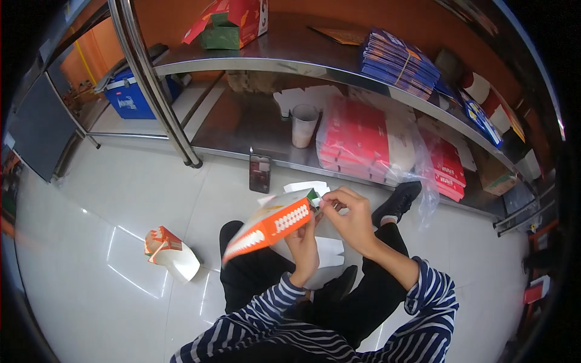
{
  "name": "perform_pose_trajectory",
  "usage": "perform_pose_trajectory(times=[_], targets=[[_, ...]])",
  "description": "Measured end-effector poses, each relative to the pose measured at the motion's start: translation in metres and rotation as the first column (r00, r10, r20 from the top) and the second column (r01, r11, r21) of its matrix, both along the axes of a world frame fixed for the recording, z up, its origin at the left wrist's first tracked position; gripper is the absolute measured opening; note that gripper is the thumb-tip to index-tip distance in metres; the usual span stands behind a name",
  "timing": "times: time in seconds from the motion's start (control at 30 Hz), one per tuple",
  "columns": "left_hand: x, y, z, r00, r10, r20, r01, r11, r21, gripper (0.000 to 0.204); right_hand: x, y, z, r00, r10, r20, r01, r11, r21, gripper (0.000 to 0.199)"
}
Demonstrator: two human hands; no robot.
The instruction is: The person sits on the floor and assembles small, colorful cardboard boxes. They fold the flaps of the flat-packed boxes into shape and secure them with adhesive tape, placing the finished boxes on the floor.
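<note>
Carton: an orange and white folding carton with a green end flap, held in the air over the person's lap, near the middle of the view, tilted so its long axis runs from 7 o'clock up to 1 o'clock.
Left hand: the left hand is under the carton at its 5 o'clock side, fingers closed around the lower edge of the carton.
Right hand: the right hand is at 3 o'clock of the carton, fingers pinched on the flap at the carton's upper end.
Sleeves: both forearms wear dark sleeves with white stripes and come in from 6 o'clock.
Floor: a pale glossy tiled floor; the person sits on it with legs in black trousers, one black shoe pointing to 1 o'clock.
Second carton: another orange and white carton, partly opened, lies on the floor at 9 o'clock of the hands, well apart.
White sheets: flat white blanks lie on the floor between the legs, beneath the hands.
Phone: a dark phone stands against the shelf edge at 12 o'clock of the carton.
Shelf: a steel shelf at 12 o'clock carries a paper cup and bagged red flat cartons.
</note>
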State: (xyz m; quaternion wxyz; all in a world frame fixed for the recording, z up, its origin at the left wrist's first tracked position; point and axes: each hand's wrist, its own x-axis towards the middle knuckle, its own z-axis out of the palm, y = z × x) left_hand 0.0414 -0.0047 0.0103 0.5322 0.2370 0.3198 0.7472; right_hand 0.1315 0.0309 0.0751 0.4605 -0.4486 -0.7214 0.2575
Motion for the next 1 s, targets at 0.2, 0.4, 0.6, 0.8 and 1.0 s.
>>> perform_pose_trajectory(times=[0.2,0.4,0.6,0.8,1.0], targets=[[-0.012,0.012,-0.030,0.858,0.186,-0.478,-0.216,0.976,-0.008,0.053,-0.001,-0.003,0.004,1.000,0.000,-0.014,-0.002,0.995,-0.104,0.011],[-0.027,0.009,-0.053,0.913,0.086,-0.399,-0.053,0.994,0.094,0.051,-0.005,-0.006,0.011,0.995,0.103,0.005,-0.101,0.984,-0.144,0.012],[-0.013,0.012,-0.018,0.993,0.024,-0.111,-0.017,0.998,0.064,0.023,-0.004,-0.012,-0.002,0.889,0.078,0.451,-0.138,0.985,0.103,0.026],[-0.020,0.028,-0.027,0.974,0.028,0.226,0.003,0.991,-0.136,0.011,0.005,-0.004,-0.006,0.893,0.316,0.320,-0.231,0.933,-0.276,0.051],[-0.036,0.050,-0.042,0.949,0.121,0.290,-0.052,0.971,-0.235,0.009,0.014,-0.007,0.009,0.858,0.244,0.452,-0.230,0.969,-0.086,0.043]])
